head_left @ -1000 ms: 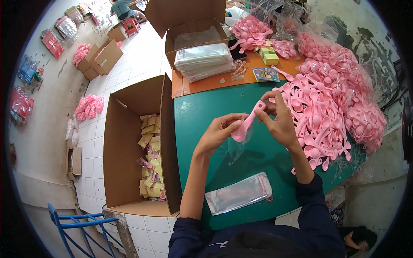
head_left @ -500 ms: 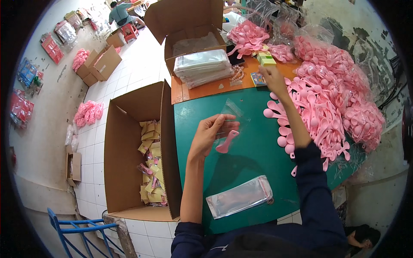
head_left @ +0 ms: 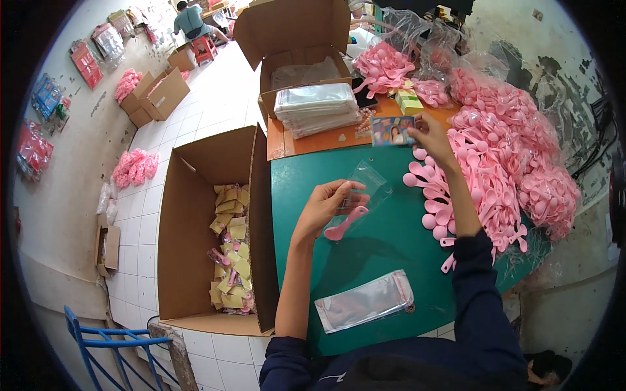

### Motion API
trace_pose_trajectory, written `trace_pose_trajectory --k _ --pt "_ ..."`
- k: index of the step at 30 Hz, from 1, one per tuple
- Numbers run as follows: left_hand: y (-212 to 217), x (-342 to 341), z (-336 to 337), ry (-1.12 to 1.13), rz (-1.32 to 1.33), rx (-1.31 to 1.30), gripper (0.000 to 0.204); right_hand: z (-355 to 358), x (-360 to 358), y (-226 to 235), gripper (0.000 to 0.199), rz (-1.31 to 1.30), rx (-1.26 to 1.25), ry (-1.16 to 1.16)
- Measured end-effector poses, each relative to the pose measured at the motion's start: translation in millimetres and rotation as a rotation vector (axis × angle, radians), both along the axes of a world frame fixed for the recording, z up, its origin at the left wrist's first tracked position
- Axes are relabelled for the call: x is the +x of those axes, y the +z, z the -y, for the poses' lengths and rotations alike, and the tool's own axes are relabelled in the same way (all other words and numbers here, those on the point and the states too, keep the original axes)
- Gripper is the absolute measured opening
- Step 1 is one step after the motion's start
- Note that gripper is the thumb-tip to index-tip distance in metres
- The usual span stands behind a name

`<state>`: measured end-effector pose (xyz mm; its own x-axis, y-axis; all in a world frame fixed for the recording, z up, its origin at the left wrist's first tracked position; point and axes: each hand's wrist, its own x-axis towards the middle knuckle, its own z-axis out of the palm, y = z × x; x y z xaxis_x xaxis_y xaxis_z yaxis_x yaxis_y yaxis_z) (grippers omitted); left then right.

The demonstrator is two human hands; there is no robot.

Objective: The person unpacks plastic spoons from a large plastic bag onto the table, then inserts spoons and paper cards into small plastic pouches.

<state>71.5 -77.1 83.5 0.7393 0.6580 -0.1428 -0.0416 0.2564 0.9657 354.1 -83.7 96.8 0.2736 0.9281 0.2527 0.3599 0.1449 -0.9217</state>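
Over the green tabletop (head_left: pixel 300 176), my left hand (head_left: pixel 334 203) grips a clear plastic bag (head_left: pixel 375 182). A pink spoon (head_left: pixel 347 223) lies inside the bag, bowl toward me. At the far side of the table my right hand (head_left: pixel 430 138) pinches a colourful printed card (head_left: pixel 392 131) by its right edge. Just right of that hand spreads a heap of loose pink spoons (head_left: pixel 479 195). Close to my body rests a stack of clear bags (head_left: pixel 365 301), flat on the table.
An open cardboard box (head_left: pixel 202 228) at the left holds several packed bags with yellowish cards. More bags (head_left: pixel 316 107) are piled before another open box (head_left: pixel 300 26). A small yellow-green stack (head_left: pixel 409 102) stands behind my right hand. A blue metal frame (head_left: pixel 117 342) is at lower left.
My right hand has picked up the card from the orange surface and drawn it slightly toward me. My left hand still holds the bag with the spoon. The whole view has shifted a little.
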Motion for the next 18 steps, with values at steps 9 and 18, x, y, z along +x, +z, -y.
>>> trace_pose_trajectory --k 9,18 --pt "-9 4 -1 0.032 -0.052 0.072 0.029 85 -85 50 0.015 0.402 0.075 0.095" --pt "-12 6 1 -0.040 -0.059 0.108 0.030 91 -77 60 0.013 0.514 -0.044 0.203"
